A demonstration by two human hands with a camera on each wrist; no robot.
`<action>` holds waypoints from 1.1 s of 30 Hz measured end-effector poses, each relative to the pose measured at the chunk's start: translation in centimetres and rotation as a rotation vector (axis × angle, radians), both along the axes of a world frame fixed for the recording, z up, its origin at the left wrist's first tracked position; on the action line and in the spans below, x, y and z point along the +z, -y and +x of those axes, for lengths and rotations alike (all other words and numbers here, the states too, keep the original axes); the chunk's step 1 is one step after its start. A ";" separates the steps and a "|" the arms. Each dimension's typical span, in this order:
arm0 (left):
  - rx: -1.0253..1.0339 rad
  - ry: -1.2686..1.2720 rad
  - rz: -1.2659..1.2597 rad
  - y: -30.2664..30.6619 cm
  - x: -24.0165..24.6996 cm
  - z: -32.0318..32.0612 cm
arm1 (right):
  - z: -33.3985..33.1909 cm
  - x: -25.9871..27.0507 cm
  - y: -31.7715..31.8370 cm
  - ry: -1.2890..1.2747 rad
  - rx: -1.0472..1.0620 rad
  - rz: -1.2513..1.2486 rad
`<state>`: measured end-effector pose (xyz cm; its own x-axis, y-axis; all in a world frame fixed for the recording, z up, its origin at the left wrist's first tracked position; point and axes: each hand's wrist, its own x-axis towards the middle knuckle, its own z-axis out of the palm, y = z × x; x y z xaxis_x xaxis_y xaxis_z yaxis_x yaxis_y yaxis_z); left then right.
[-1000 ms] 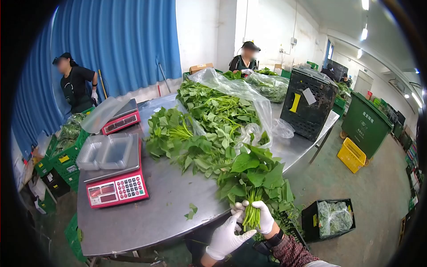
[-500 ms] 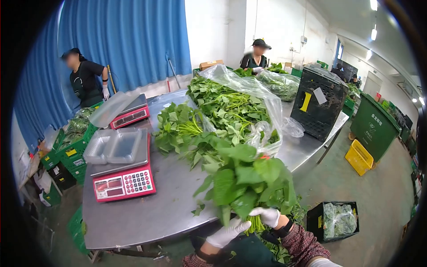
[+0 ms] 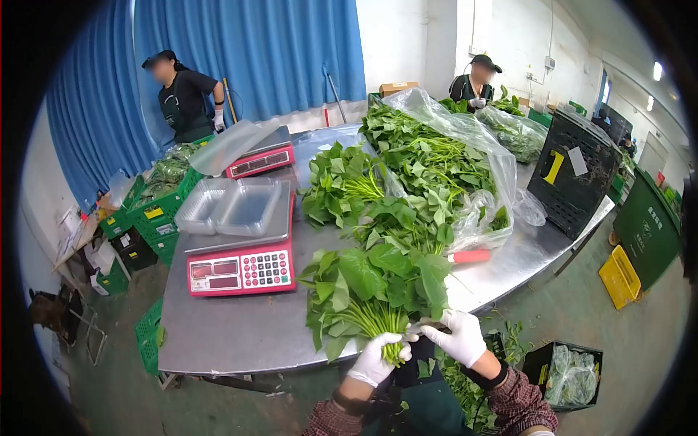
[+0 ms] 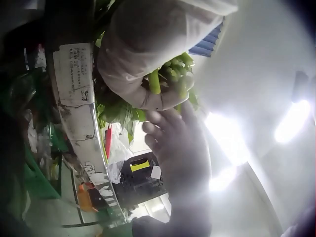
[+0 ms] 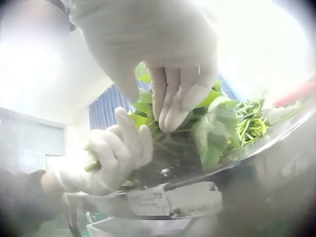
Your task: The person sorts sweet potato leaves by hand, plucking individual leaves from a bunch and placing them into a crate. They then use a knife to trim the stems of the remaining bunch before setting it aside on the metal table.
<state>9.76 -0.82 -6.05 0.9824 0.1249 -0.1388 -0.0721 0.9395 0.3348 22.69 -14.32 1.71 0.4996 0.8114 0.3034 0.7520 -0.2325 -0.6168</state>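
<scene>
Table edge [image 3: 240, 370], stems [image 3: 374, 321] toward wearer [image 3: 425, 408]

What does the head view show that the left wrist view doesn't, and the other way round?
Only the head view: the front scale and the clear trays on it.
Only the left wrist view: a white label with small print.
Both: the left hand gripping the leafy bunch, the right hand, the blue curtain, the black crate.
</scene>
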 end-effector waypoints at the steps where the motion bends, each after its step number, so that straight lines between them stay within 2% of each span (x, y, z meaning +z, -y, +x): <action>1: 0.040 -0.032 -0.006 0.0 -0.1 0.0 | -0.1 -0.4 0.3 -0.037 0.009 0.097; 4: 0.046 -0.060 0.021 0.5 -0.2 0.1 | -0.7 0.3 -0.4 0.020 0.069 0.221; 7: 0.046 -0.021 -0.002 0.7 -0.6 0.1 | -1.5 0.6 -1.9 0.154 0.063 0.174; 9: 0.036 -0.010 -0.039 0.5 -0.7 -0.3 | -1.3 -0.2 -1.9 0.072 0.114 0.117; 11: 0.028 -0.021 -0.071 0.5 -0.4 -0.5 | -0.6 -1.2 -2.1 0.328 0.117 0.074; 12: 0.027 -0.024 -0.071 0.6 0.3 -0.6 | -0.3 -1.7 -2.3 0.204 0.174 0.182; 13: 0.070 -0.091 -0.039 0.8 1.4 -0.7 | -0.4 -1.8 -2.1 0.203 0.172 0.181; 14: 0.115 -0.157 -0.007 0.9 2.0 -0.7 | -0.5 -1.7 -2.0 0.075 0.168 0.241; 16: 0.139 -0.138 -0.046 0.8 -0.2 -0.4 | -0.8 -1.0 -1.4 -0.109 0.176 0.282; 20: 0.161 -0.136 -0.085 0.7 -2.7 0.2 | -1.0 -1.1 -0.5 -0.053 0.235 0.301; 23: 0.112 -0.169 0.002 1.0 -0.3 -0.2 | -1.1 -1.0 0.2 -0.803 0.153 0.313; 26: 0.068 -0.145 0.009 0.8 1.1 -0.5 | -0.5 -1.8 0.2 -0.853 0.075 0.294; 28: 0.070 -0.125 0.038 0.8 0.6 -0.5 | -0.4 -1.7 -0.1 -0.924 0.144 0.396; 30: 0.073 -0.105 0.066 0.8 0.2 -0.4 | 0.0 -1.6 -0.3 -0.973 0.148 0.386; 32: 0.057 -0.121 0.253 0.9 0.0 -0.2 | 0.2 -1.2 -0.7 -1.024 0.152 0.374; 33: 0.056 -0.122 0.253 1.0 0.7 -0.3 | 0.2 -0.8 -1.0 -1.066 0.113 0.391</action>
